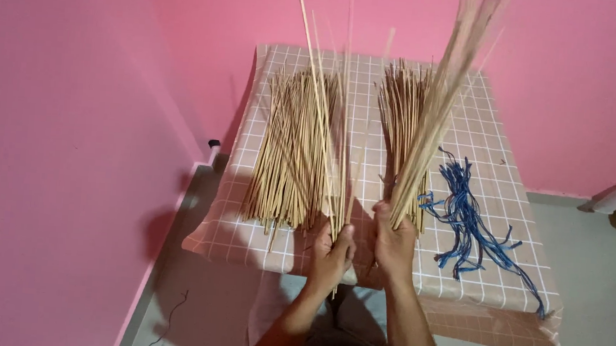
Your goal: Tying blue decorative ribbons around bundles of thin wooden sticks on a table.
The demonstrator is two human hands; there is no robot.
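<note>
Fingers of my left hand (pixel 331 254) pinch a few thin sticks (pixel 320 101) upright, while my right hand (pixel 394 245) grips a thick bundle (pixel 435 117) above the checked table (pixel 496 172).

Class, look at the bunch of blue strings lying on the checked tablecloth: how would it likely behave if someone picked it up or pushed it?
The blue strings lie in loose curves, so they would probably droop limply when lifted. The strands are thin, so likely very light. Their ends splay and cross, so a push would probably bunch or tangle them rather than slide them across the checked tablecloth.
</note>
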